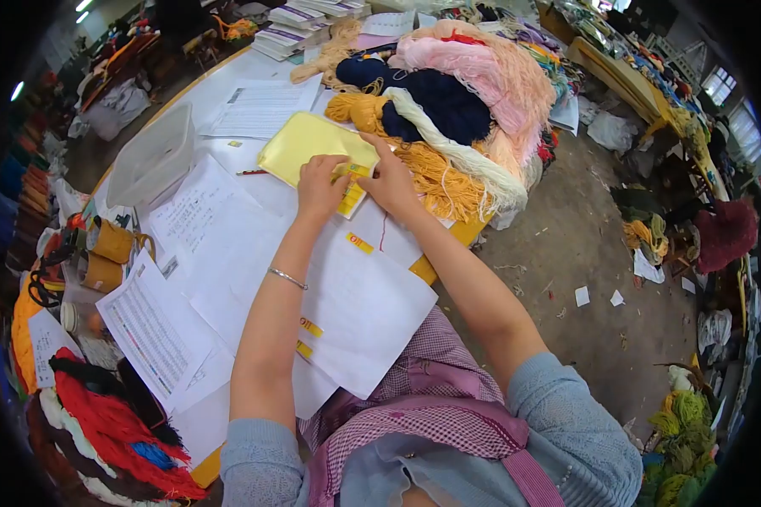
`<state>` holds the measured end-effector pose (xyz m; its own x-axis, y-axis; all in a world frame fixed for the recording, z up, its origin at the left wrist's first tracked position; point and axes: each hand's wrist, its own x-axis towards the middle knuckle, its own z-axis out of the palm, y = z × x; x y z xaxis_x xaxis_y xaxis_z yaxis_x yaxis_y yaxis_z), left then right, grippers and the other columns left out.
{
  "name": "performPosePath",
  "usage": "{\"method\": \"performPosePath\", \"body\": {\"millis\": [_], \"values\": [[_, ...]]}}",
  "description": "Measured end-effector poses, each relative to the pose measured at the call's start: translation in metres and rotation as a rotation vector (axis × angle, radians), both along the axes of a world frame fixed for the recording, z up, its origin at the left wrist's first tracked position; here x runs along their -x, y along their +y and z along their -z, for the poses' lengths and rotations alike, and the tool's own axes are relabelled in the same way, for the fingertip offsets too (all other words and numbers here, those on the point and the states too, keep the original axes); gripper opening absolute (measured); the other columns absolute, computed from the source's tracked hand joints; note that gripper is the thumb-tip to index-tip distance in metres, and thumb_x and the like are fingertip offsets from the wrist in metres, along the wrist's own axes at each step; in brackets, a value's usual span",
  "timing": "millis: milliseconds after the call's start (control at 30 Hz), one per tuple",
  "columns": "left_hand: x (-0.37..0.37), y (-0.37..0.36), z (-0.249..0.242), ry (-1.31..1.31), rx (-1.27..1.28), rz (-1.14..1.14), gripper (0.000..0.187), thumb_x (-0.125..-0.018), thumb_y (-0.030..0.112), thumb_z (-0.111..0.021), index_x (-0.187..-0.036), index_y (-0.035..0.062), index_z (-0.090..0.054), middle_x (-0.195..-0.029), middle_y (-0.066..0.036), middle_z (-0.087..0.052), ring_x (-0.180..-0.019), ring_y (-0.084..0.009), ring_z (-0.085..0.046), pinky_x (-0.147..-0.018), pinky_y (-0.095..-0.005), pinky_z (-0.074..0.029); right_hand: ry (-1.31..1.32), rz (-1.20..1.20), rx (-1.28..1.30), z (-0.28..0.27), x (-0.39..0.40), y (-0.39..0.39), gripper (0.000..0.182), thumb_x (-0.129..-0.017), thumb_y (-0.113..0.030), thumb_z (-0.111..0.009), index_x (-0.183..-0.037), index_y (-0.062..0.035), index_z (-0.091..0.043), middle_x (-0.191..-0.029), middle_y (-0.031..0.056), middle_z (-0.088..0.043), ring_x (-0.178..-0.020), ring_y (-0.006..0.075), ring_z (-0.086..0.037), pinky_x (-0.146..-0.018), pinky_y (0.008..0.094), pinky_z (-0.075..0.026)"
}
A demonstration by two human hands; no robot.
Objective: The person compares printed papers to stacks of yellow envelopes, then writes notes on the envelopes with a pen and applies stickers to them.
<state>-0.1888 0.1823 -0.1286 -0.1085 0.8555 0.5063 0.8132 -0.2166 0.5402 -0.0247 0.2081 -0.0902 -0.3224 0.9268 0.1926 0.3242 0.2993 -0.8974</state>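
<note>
A flat yellow packet (300,142) with a pale lower edge lies on the papers. Small yellow labels with red print (349,199) are at its right end, between my hands. My left hand (320,188) has its fingers bent and closed at the labels' left side. My right hand (391,181) lies around the packet's right end, forefinger along the far edge and thumb at the labels. The fingertips' exact hold is partly hidden. A loose yellow label (359,242) lies just below, and two others (310,327) lie nearer me on a white sheet (372,313).
Yarn hanks, including a cream one (448,144), a navy one (448,97) and a pink one (473,63), are heaped beyond my right hand. A clear plastic bin (152,156) stands left. Red yarn (101,418) lies near left. Paper scraps (582,296) litter the floor.
</note>
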Motion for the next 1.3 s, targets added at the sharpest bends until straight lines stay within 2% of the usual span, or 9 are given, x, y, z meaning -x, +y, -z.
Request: {"method": "performPosePath", "body": {"millis": [133,333,467,633,733,833,967,1067,1300], "values": [[-0.001,0.001,-0.018,-0.241,0.080,0.149,0.021,-0.072,0.009,-0.075,-0.089,0.0067,-0.061,-0.095,-0.010,-0.058,-0.083,-0.0269,-0.061,-0.071,-0.0363,-0.051,0.083,-0.015,-0.202,0.018,0.001,0.001,0.048,-0.072,0.002,-0.067,-0.119,-0.0067,-0.062,-0.107,0.0190,-0.066,-0.092,0.0313,-0.065,-0.080,0.0362,-0.051],[-0.004,0.002,-0.028,-0.213,0.083,0.128,0.023,-0.071,0.014,-0.080,-0.081,0.0054,-0.061,-0.080,-0.009,-0.060,-0.073,-0.0217,-0.062,-0.065,-0.0330,-0.051,-0.021,0.011,-0.401,0.019,-0.001,0.002,0.027,-0.078,-0.006,-0.067,-0.105,-0.0017,-0.068,-0.099,0.0177,-0.068,-0.094,0.0337,-0.064,-0.083,0.0398,-0.050],[-0.004,0.002,-0.033,-0.522,0.184,0.178,0.020,-0.073,0.007,-0.079,-0.081,0.0032,-0.061,-0.072,-0.005,-0.065,-0.066,-0.0108,-0.061,-0.062,-0.0264,-0.051,-0.012,-0.001,-0.365,0.014,-0.001,0.003,0.026,-0.079,-0.006,-0.067,-0.104,-0.0015,-0.067,-0.091,0.0172,-0.068,-0.084,0.0327,-0.065,-0.076,0.0392,-0.051],[0.007,-0.007,-0.057,-0.445,0.055,-0.009,0.017,-0.071,0.007,-0.079,-0.078,0.0039,-0.063,-0.071,-0.004,-0.066,-0.065,-0.0103,-0.062,-0.060,-0.0251,-0.050,-0.085,0.041,-0.179,0.000,-0.009,0.001,0.035,-0.079,-0.005,-0.067,-0.114,-0.0020,-0.062,-0.087,0.0187,-0.066,-0.081,0.0319,-0.064,-0.075,0.0396,-0.050],[0.035,-0.030,-0.075,-0.457,0.041,0.061,0.016,-0.070,0.008,-0.079,-0.077,0.0026,-0.065,-0.071,-0.005,-0.067,-0.064,-0.0112,-0.063,-0.060,-0.0254,-0.050,-0.287,0.035,-0.351,0.004,-0.024,0.007,0.041,-0.074,-0.005,-0.071,-0.114,-0.0032,-0.063,-0.092,0.0185,-0.062,-0.087,0.0351,-0.059,-0.079,0.0421,-0.047],[0.055,-0.079,-0.104,-0.486,0.189,0.167,0.011,-0.075,0.007,-0.077,-0.081,0.0018,-0.068,-0.074,-0.004,-0.069,-0.069,-0.0087,-0.062,-0.064,-0.0239,-0.051,-0.246,0.150,-0.776,-0.023,-0.025,-0.013,0.037,-0.075,-0.012,-0.074,-0.111,-0.0047,-0.066,-0.093,0.0170,-0.062,-0.088,0.0334,-0.058,-0.079,0.0407,-0.047],[0.050,-0.151,-0.132,-0.498,0.375,0.215,0.009,-0.085,0.010,-0.069,-0.086,0.0012,-0.069,-0.083,-0.002,-0.068,-0.077,-0.0081,-0.060,-0.072,-0.0231,-0.049,0.092,-0.320,-0.182,-0.065,-0.008,-0.093,0.027,-0.085,-0.018,-0.071,-0.105,-0.0017,-0.065,-0.089,0.0129,-0.069,-0.078,0.0193,-0.065,-0.071,0.0312,-0.050],[0.053,-0.198,-0.139,-0.383,0.556,0.159,0.014,-0.087,0.017,-0.066,-0.086,0.0031,-0.065,-0.082,0.003,-0.062,-0.080,-0.0059,-0.053,-0.075,-0.0221,-0.042,0.085,-0.495,-0.074,-0.051,-0.004,-0.134,0.025,-0.085,-0.017,-0.071,-0.104,-0.0010,-0.065,-0.086,0.0102,-0.069,-0.075,0.0148,-0.065,-0.068,0.0271,-0.051],[0.075,-0.235,-0.099,-0.368,0.769,0.180,0.015,-0.084,0.019,-0.070,-0.086,0.0046,-0.065,-0.082,0.000,-0.060,-0.078,-0.0098,-0.052,-0.074,-0.0255,-0.043,0.021,-0.489,0.084,-0.019,-0.010,-0.179,0.019,-0.088,-0.010,-0.066,-0.105,-0.0026,-0.067,-0.092,0.0052,-0.071,-0.081,0.0092,-0.063,-0.074,0.0237,-0.049]]}}
